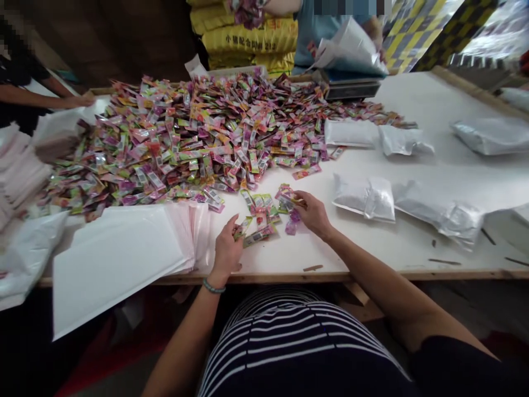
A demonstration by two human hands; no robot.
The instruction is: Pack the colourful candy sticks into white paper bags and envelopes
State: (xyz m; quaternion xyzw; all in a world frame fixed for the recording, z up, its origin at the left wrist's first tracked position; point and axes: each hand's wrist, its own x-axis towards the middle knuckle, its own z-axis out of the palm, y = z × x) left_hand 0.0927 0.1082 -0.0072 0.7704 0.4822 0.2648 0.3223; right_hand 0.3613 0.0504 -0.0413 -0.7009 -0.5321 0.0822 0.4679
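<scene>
- Left hand (226, 248) sits just this side of the small cluster of sachets (264, 212), fingers curled narrow around a few of them (244, 226); the right hand (313, 212) pinches more sachets (289, 196) at the cluster's far right edge, fingers closed on them
- That cluster lies on the white desk (413, 105), just in front of the big heap of sachets (198, 132); a stack of white mailer bags (124, 253) fans out left of the cluster, hanging over the desk edge
- Right of the cluster lie several filled silvery pouches (366, 198), well apart from the hands
- Risk, as I judge it: the grip on these slick sachets looks loose, so one could slip and slide back into the heap, spoiling any count; the overhanging mailer bags could tip to the floor if nudged by the left forearm
- A co-worker's hand (82, 100) reaches in at the far left of the heap; another person beyond it handles white bags (351, 49) over a scale (351, 85)
- Hard to make out: how many sachets each hand holds; the print on them is too small to read; the heap hides the desk beneath it; the left stacks are cut off by the frame edge
</scene>
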